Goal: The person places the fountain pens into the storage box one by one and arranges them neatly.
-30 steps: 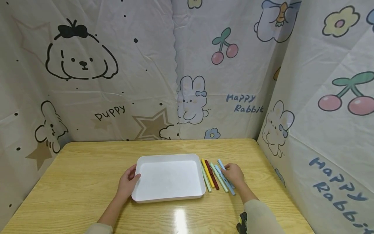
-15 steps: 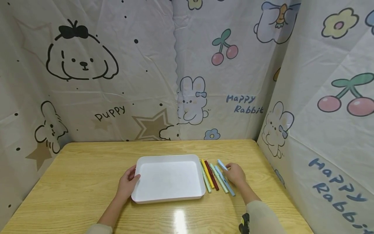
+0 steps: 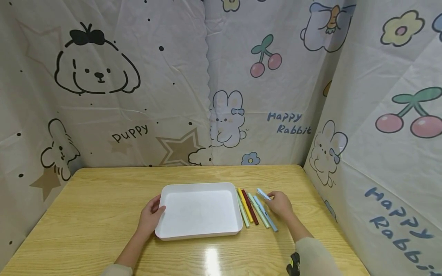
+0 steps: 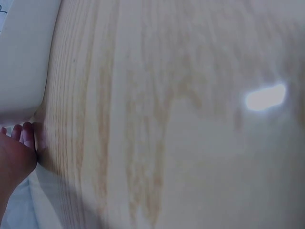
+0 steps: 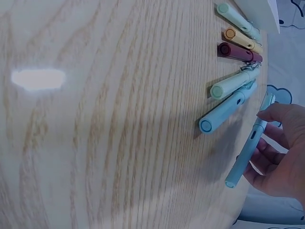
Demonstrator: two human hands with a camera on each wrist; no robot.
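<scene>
My right hand pinches a light blue pen between thumb and fingers; in the right wrist view it slants apart from the row of pens, its capped end up by the thumb. In the head view the hand covers most of it. My left hand grips the left edge of a white rectangular tray, thumb over the rim and fingers along the outside. In the left wrist view, that hand shows only partly, beside the tray's corner.
Between tray and right hand lie a pale green pen, a yellow pen, a dark red pen, a second pale green pen and a blue pen. A patterned cloth hangs around the wooden table.
My right hand has drawn slightly to the right with the light blue pen, which has swung away from the blue pen beside it. The left hand and tray have stayed put.
</scene>
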